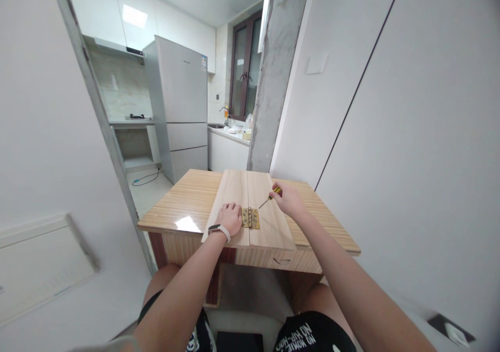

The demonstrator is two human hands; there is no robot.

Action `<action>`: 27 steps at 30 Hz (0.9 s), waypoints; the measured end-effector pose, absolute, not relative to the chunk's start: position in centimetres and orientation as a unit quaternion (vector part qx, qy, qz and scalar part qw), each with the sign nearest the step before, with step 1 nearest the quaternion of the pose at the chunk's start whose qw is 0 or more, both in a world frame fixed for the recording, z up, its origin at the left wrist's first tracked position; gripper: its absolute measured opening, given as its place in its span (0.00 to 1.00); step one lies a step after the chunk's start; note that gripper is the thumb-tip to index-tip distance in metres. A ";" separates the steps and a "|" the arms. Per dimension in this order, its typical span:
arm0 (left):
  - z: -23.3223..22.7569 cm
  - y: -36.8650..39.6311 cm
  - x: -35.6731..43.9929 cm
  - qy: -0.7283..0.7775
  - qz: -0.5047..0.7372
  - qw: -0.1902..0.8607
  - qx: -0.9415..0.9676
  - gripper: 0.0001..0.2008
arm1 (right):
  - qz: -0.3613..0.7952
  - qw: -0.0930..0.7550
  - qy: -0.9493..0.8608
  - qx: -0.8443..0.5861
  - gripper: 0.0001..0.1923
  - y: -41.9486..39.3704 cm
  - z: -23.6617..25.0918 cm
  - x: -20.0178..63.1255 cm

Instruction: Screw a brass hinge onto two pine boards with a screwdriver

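Two pale wooden boards lie side by side on a striped wooden table. A brass hinge spans the seam between them near the front edge. My left hand rests flat on the left board, its fingers touching the hinge's left leaf. My right hand grips a screwdriver with a yellow and black handle; its tip points down-left toward the hinge's upper right corner.
The table's front edge is close to my knees. A white wall stands to the right and a grey concrete pillar behind the table. A fridge and kitchen counter lie beyond, with a cable on the floor.
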State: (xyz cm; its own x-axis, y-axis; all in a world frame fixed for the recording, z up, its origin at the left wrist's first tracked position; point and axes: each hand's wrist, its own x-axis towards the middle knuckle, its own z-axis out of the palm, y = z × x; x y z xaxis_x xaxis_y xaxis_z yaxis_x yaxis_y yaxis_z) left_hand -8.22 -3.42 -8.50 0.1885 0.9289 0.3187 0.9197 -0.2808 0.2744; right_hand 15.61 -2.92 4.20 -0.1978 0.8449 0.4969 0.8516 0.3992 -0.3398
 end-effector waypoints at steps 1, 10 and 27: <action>-8.4 -3.5 -8.2 0.599 0.216 0.012 0.771 0.17 | -0.005 0.307 -0.778 -0.548 0.03 -2.8 4.2 15.4; -8.0 -3.8 -8.2 0.603 0.211 0.023 0.769 0.18 | -0.012 0.258 -0.792 -0.553 0.04 -2.0 3.6 14.0; -7.9 -3.8 -8.2 0.602 0.214 0.022 0.769 0.17 | -0.065 0.161 -0.765 -0.620 0.17 0.1 5.2 11.5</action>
